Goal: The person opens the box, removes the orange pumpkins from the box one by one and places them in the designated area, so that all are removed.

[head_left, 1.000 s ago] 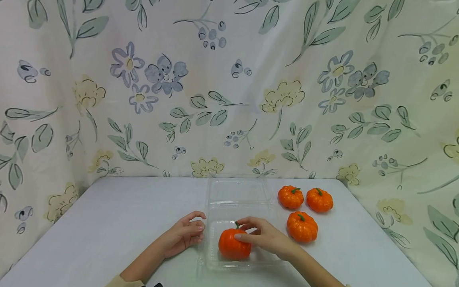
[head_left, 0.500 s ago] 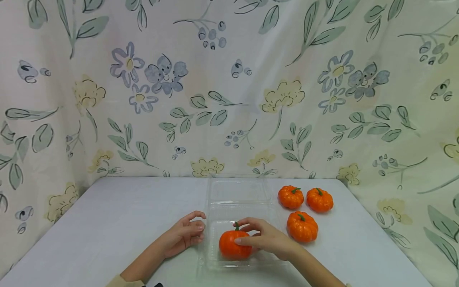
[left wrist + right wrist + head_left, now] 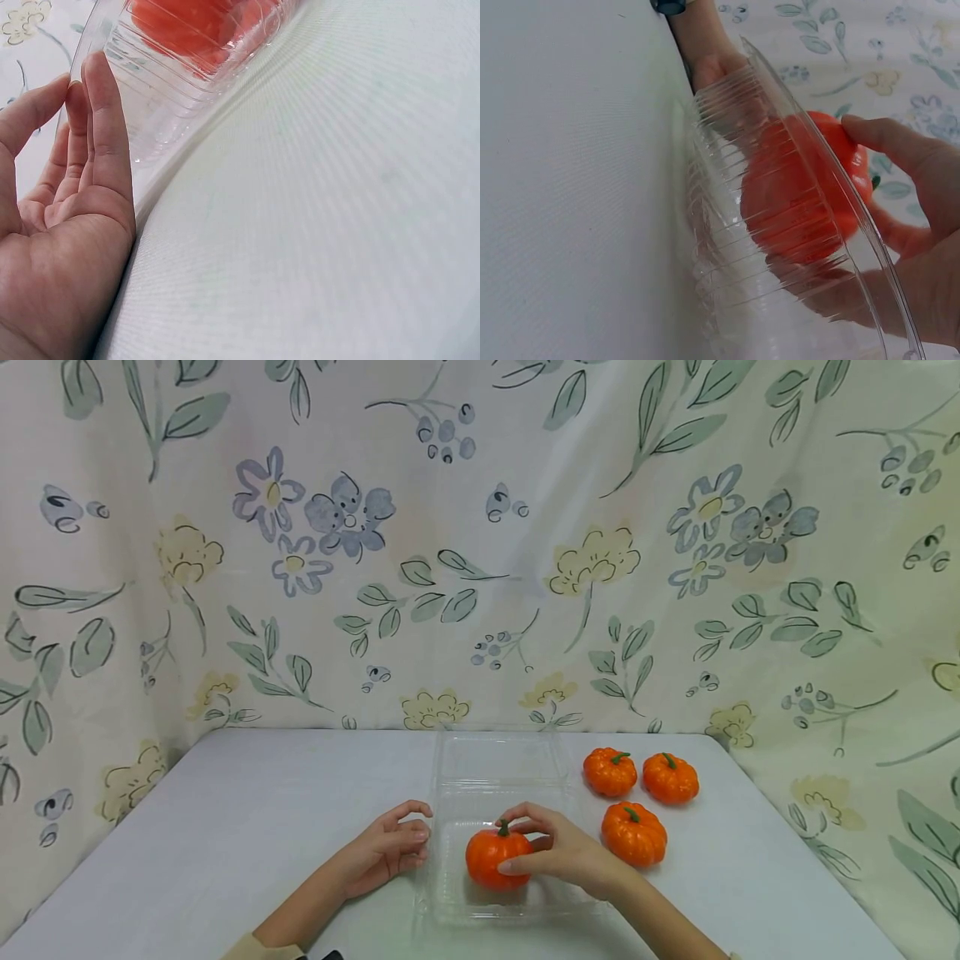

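Observation:
My right hand (image 3: 566,857) holds a small red-orange pumpkin (image 3: 491,860) with a green stem, thumb on its near side and fingers behind it. The pumpkin stands over the near half of a clear plastic clamshell box (image 3: 450,910) with its lid folded back. In the right wrist view the pumpkin (image 3: 802,195) shows through the ribbed box wall, and my thumb presses its upper side. Beside the box's left wall is my left hand (image 3: 386,852), fingers loosely bent. In the left wrist view the left hand's fingertips (image 3: 101,64) come right at the box's rim.
Several things share the white table (image 3: 300,777): to the right of the box lie a nearer orange pumpkin (image 3: 633,835), a back pumpkin (image 3: 609,773) and a far-right pumpkin (image 3: 670,779). The clear lid (image 3: 498,758) lies toward the back, before a floral curtain (image 3: 480,568).
The pumpkin and my right hand have shifted slightly away and to the right, and the pumpkin has turned a little in the grip. My left hand stays in place.

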A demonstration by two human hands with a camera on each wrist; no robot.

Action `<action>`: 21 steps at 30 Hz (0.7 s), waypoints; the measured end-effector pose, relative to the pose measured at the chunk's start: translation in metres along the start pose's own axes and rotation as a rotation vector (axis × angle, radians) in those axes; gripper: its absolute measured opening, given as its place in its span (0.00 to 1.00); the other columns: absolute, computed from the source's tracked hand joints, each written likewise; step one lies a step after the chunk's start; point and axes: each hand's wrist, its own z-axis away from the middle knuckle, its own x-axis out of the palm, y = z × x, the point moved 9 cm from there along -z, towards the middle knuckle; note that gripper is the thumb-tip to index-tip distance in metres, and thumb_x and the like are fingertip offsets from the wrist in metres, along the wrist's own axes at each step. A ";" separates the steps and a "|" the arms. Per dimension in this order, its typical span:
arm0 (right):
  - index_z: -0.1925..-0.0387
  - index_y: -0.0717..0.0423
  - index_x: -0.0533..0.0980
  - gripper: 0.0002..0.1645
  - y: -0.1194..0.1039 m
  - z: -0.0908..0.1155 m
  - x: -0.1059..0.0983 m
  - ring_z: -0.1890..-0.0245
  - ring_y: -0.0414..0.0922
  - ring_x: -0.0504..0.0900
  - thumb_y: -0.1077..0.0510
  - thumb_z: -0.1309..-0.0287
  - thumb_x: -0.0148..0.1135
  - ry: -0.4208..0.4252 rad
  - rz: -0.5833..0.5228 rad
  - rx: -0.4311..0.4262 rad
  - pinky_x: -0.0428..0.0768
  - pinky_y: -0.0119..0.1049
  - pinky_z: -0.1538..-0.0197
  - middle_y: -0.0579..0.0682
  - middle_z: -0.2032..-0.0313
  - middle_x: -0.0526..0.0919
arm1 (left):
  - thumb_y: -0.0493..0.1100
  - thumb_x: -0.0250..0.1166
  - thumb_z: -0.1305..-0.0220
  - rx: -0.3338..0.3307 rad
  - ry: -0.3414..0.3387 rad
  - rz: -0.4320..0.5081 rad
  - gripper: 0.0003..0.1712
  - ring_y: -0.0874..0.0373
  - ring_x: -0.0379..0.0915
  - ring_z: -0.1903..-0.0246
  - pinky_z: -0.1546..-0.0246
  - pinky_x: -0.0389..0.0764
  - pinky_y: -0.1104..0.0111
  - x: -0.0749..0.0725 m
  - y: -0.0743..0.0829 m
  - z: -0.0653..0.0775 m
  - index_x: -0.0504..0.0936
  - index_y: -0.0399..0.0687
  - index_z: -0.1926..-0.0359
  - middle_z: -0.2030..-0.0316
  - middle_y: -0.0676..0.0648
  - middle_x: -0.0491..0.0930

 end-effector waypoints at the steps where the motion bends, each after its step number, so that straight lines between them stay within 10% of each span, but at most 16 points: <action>1: 0.38 0.53 0.75 0.27 0.000 0.000 -0.001 0.47 0.51 0.82 0.57 0.36 0.74 0.004 0.000 -0.004 0.83 0.53 0.40 0.58 0.36 0.79 | 0.31 0.50 0.20 -0.001 0.002 0.000 0.14 0.64 0.82 0.63 0.55 0.85 0.75 0.000 0.000 0.000 0.71 0.54 0.43 0.63 0.56 0.79; 21: 0.38 0.54 0.75 0.30 -0.009 0.003 -0.014 0.38 0.56 0.76 0.58 0.40 0.76 0.032 -0.013 -0.081 0.82 0.51 0.37 0.54 0.36 0.76 | 0.31 0.51 0.20 -0.034 0.034 -0.007 0.14 0.65 0.83 0.64 0.57 0.85 0.75 -0.005 -0.003 -0.002 0.70 0.55 0.43 0.64 0.57 0.79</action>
